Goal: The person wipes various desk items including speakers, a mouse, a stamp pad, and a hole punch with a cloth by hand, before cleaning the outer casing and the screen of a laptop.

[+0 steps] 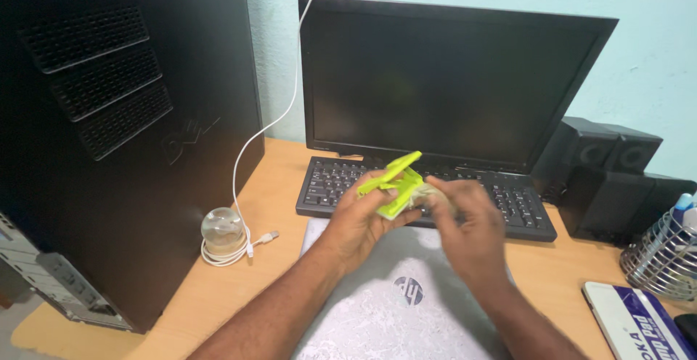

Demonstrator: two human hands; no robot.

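Hands [359, 222] [465, 225] raised over closed laptop [385, 309], fingers of both holding green folding stand [396, 183]

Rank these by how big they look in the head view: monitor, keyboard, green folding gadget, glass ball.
1. monitor
2. keyboard, partly hidden by the hands
3. green folding gadget, held nearer the camera, so flattered
4. glass ball, close to the gadget; unsure

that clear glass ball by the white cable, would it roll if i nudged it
Probably. The glass ball looks round and smooth, so it could roll on the wooden desk. The coiled white cable around its base may check it. Likely heavy for its size and breakable.
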